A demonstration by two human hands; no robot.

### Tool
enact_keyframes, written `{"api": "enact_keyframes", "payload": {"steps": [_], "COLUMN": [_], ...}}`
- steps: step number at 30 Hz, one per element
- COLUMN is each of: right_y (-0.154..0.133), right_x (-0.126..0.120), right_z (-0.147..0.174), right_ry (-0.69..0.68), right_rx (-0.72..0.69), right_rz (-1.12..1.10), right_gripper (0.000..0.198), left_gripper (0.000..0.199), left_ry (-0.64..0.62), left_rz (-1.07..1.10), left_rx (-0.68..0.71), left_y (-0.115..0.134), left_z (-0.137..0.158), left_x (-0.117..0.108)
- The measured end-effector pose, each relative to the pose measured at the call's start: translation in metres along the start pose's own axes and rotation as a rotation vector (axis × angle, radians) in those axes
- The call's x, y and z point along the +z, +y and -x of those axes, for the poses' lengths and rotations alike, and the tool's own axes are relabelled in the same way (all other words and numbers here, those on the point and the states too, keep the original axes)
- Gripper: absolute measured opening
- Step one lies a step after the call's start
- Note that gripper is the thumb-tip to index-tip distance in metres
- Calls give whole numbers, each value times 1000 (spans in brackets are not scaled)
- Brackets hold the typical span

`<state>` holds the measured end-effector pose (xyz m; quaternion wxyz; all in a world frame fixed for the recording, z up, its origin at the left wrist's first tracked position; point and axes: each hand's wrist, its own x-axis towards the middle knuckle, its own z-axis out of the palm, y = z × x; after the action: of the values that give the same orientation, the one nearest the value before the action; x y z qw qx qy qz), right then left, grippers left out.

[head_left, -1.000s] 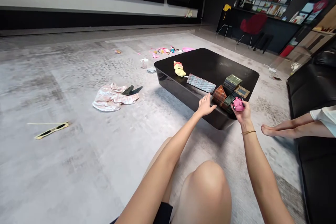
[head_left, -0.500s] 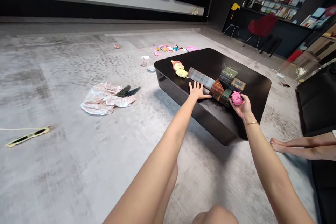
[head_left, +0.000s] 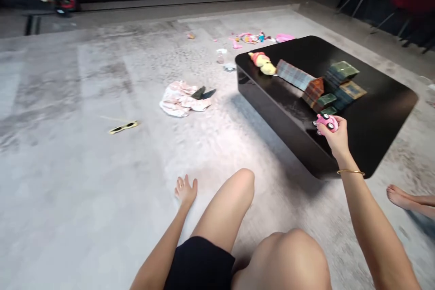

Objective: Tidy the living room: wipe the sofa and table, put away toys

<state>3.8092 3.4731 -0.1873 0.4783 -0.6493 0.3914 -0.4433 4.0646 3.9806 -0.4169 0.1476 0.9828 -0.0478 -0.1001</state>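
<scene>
A pink toy car (head_left: 329, 123) with dark wheels is tipped on its side in my right hand (head_left: 337, 138), its underside partly facing me. That hand is over the near corner of the low black table (head_left: 380, 145). Just beyond the car are small green blocks (head_left: 326, 101) and a row of plaid blocks (head_left: 295, 75), with an orange plaid piece (head_left: 313, 90) at its end. Down on the carpet, beside my bent knee, my left hand (head_left: 186, 190) rests with fingers spread and nothing in it.
A yellow plush toy (head_left: 263, 63) lies at the table's far left corner. Crumpled pale cloth (head_left: 181, 99) and yellow-framed glasses (head_left: 123, 127) are on the carpet. Scattered toys (head_left: 249, 38) lie farther back. Another person's feet (head_left: 401, 196) show at right.
My left hand has left the table edge and come down to the carpet on the left. My right hand still holds the toy car, now turned on its side. The view has swung left.
</scene>
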Motion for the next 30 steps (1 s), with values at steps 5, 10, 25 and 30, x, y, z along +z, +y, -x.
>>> {"api": "enact_keyframes", "payload": {"steps": [5,10,25,30], "right_y": [-19,-17,11,9], "right_x": [110,276,673,738], "right_z": [39,54,-36,-71], "right_ry": [-393,-657,-941,-1000], "right_rx": [96,460,805,652], "right_rz": [-116,-257,260,258], "right_gripper": [65,56,66,70], "left_gripper": [64,67,48,50], "left_ry": [12,16,-160,-64], "left_rz": [-164,-195,79,158], "left_rx": [94,161,-178,-105], "left_y": [-86,-93,-99,5], "left_z": [4,-36,-99,-317], "left_x": [-3,-5,-21,-91]}}
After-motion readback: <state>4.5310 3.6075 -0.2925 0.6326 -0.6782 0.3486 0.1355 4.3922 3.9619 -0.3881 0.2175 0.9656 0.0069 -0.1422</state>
